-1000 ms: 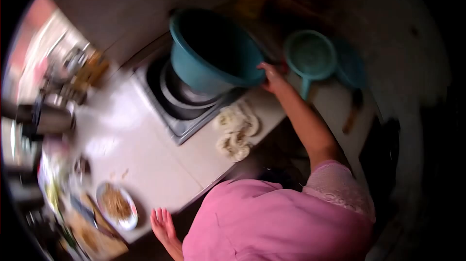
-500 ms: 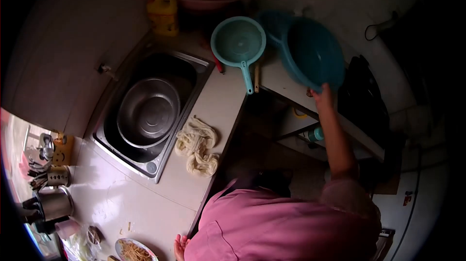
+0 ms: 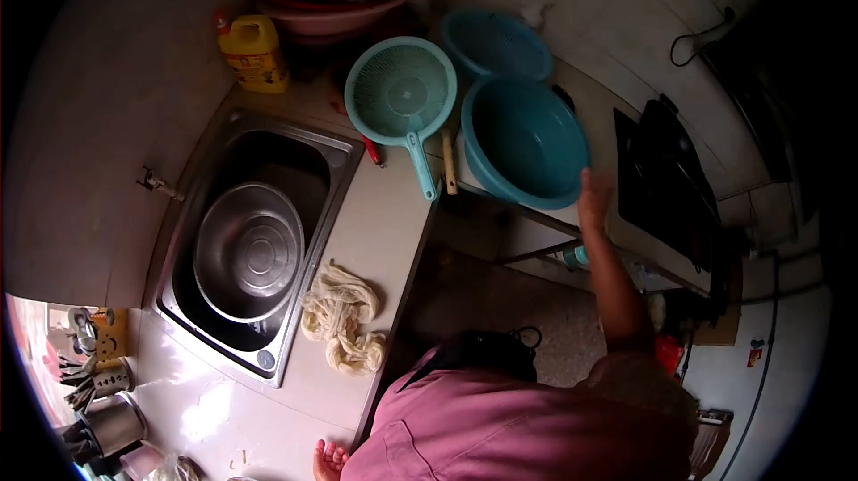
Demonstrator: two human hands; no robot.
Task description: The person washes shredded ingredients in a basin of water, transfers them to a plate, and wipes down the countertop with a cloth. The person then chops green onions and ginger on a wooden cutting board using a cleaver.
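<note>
A blue-green basin (image 3: 527, 141) rests on the counter at the upper right. My right hand (image 3: 594, 201) is at its near right rim, partly blurred, with its fingers stretched out and not wrapped round the rim; whether they touch it is unclear. Down by the counter's front edge is my left hand (image 3: 330, 460), empty, its fingers loosely apart. Left of the basin sits a light green strainer (image 3: 402, 92) with its handle toward me. A round metal bowl (image 3: 250, 253) lies in the sink (image 3: 308, 143), and a crumpled cream cloth (image 3: 342, 318) is beside the sink.
Behind the basin leans another blue container (image 3: 497, 45). A yellow jug (image 3: 255, 56) and stacked pink and red basins (image 3: 331, 21) are at the back. A wooden handle (image 3: 449, 162) lies beside the strainer. Right: a dark stove (image 3: 661, 181). Lower left: utensil holders (image 3: 112, 378) and a metal pot (image 3: 116, 425).
The basin has moved from over the sink to the right and now rests on the counter. My right hand has come off its rim grip. My left hand stays near the counter edge.
</note>
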